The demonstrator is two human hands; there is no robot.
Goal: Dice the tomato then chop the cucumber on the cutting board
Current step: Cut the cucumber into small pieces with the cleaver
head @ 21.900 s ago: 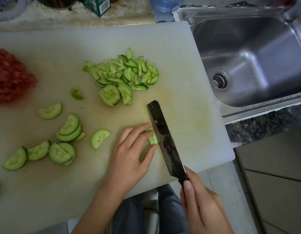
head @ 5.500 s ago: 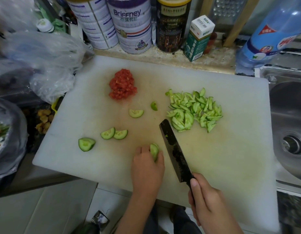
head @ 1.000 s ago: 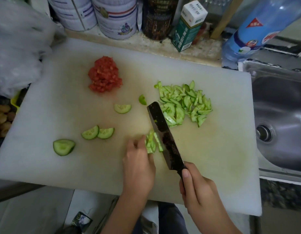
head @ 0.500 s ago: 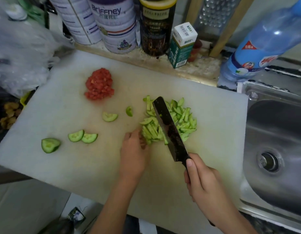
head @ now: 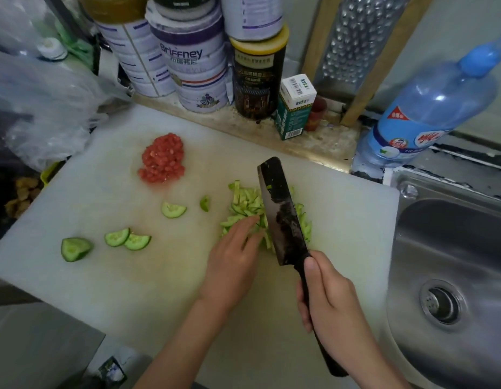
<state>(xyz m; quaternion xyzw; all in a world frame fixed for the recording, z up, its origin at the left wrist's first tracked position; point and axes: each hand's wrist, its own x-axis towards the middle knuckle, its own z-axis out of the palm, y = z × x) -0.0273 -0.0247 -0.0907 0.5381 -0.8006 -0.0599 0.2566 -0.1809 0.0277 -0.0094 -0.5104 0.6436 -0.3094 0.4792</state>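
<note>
Since half a second ago the knife (head: 283,214) has slid deeper over the chopped cucumber pile (head: 243,206), which the left hand (head: 232,265) touches with loosely open fingertips; the right hand (head: 330,301) stays clamped on the handle. On the cutting board (head: 89,276), diced tomato (head: 163,158) sits left of the pile towards the tins, with four uncut half-moon cucumber slices (head: 125,240) left of the pile.

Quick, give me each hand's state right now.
Left hand: open, fingers on the chopped cucumber pile, gripping nothing.
Right hand: closed around the handle of the knife.
</note>
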